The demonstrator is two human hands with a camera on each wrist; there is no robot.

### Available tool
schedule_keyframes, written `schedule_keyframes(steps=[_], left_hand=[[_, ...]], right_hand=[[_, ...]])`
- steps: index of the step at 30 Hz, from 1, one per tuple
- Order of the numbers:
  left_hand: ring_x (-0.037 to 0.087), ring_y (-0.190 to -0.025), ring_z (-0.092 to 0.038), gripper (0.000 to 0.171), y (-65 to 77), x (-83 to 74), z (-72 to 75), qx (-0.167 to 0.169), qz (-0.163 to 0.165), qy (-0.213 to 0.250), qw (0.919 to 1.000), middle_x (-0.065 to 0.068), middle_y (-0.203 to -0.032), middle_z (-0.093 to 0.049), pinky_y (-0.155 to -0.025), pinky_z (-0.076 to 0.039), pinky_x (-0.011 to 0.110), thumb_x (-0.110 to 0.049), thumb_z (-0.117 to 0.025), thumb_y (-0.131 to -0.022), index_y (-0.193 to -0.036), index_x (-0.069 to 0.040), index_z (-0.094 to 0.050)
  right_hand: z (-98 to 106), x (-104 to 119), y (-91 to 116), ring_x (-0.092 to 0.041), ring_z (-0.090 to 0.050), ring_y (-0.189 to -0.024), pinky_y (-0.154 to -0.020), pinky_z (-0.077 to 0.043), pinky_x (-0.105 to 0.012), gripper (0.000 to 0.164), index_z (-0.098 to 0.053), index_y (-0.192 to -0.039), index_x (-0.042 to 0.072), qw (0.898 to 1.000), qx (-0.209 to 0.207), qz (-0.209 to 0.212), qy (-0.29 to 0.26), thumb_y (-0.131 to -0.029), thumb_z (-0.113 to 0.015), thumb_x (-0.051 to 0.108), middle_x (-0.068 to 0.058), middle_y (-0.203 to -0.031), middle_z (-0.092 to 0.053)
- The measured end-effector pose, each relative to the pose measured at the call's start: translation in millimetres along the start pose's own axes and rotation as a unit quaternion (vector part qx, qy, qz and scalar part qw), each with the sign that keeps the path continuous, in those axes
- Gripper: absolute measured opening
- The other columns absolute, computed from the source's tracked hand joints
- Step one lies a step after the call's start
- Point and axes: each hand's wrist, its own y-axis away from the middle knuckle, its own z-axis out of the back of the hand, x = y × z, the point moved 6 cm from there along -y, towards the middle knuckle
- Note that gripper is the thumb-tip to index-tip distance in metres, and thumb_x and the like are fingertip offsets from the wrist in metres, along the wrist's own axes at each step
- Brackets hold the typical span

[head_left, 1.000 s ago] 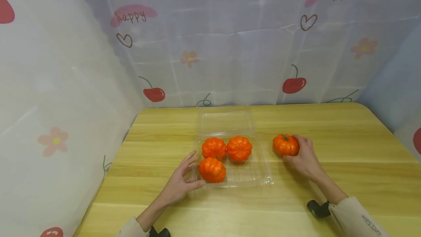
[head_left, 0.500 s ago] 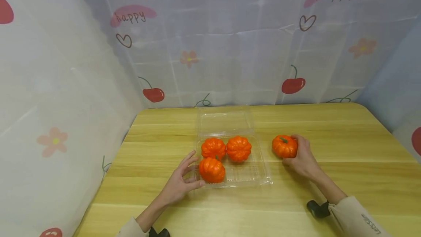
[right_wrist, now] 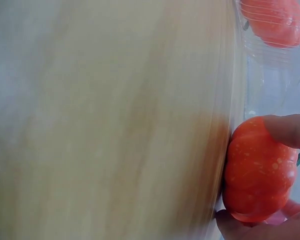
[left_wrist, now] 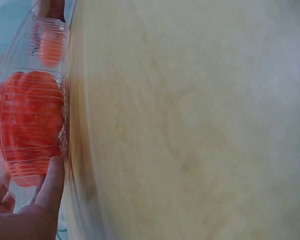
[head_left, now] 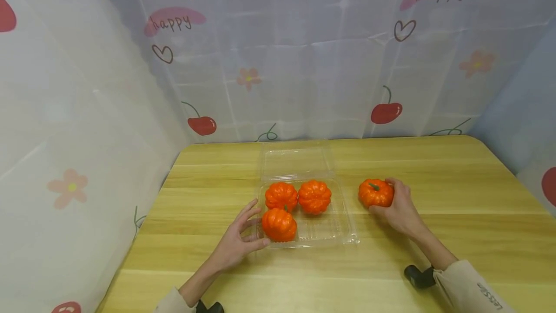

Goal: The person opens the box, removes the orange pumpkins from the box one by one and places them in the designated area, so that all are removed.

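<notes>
Since a second ago, the small orange pumpkin (head_left: 374, 196) on the right has tipped a little toward us, so its green stem (head_left: 373, 187) sits nearer. We see the right hand (head_left: 401, 209) reach in from the near right, with its thumb and fingers pinching that pumpkin, just right of the clear plastic box (head_left: 323, 233). We cannot tell if the pumpkin touches the wooden table (head_left: 460, 206). Our left hand (head_left: 234, 243) comes in from the near left and has stayed put, its fingers spread wide around the box's near left corner. We count two hands, one box and four pumpkins. Three are in the box: the far left one (head_left: 281, 194), the far right one (head_left: 314, 197) and the near left one (head_left: 279, 225). The lid (head_left: 297, 162) lies open on the far side.
</notes>
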Motion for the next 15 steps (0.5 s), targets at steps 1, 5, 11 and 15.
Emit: schedule_keyframes(steps=[1, 5, 11, 15], left_hand=[[0.041, -0.137, -0.035, 0.079, -0.1, -0.1, -0.2, 0.001, 0.000, 0.001, 1.0000, -0.004, -0.162, -0.016, -0.096, -0.050, 0.035, -0.010, -0.081, -0.082, -0.149, -0.007, -0.040], [0.040, -0.137, -0.036, 0.080, -0.9, 0.2, -0.9, 0.002, 0.001, 0.004, 1.0000, -0.002, -0.162, -0.017, -0.096, -0.050, 0.035, -0.010, -0.081, -0.082, -0.150, -0.008, -0.038], [0.039, -0.136, -0.037, 0.080, -1.0, 0.3, -0.3, -0.001, 0.002, 0.006, 1.0000, -0.001, -0.162, -0.018, -0.095, -0.051, 0.035, -0.009, -0.081, -0.082, -0.150, -0.009, -0.039], [0.039, -0.136, -0.037, 0.079, -0.2, -0.7, 0.1, -0.004, 0.004, -0.002, 1.0000, -0.005, -0.162, -0.018, -0.094, -0.051, 0.034, -0.011, -0.082, -0.081, -0.149, -0.009, -0.041]], right_hand=[[0.1, -0.1, 0.1, -0.052, -0.040, -0.114, -0.097, -0.037, -0.065, 0.084, -0.026, -0.139, -0.016, 1.000, 0.001, -0.001, 0.002, -0.077, -0.079, 0.005, -0.040, -0.130, -0.026], [0.8, -0.1, 0.5, -0.053, -0.040, -0.114, -0.096, -0.037, -0.065, 0.084, -0.026, -0.139, -0.017, 1.000, 0.001, -0.002, 0.006, -0.077, -0.079, 0.005, -0.041, -0.130, -0.026], [0.5, -1.1, 0.7, -0.054, -0.038, -0.117, -0.097, -0.037, -0.067, 0.088, -0.023, -0.142, -0.016, 1.000, 0.009, -0.003, 0.014, -0.079, -0.080, 0.009, -0.041, -0.134, -0.024], [0.8, 0.0, 2.5, -0.056, -0.036, -0.119, -0.097, -0.035, -0.070, 0.093, -0.021, -0.144, -0.014, 0.999, 0.017, -0.009, 0.026, -0.079, -0.081, 0.011, -0.043, -0.136, -0.021]])
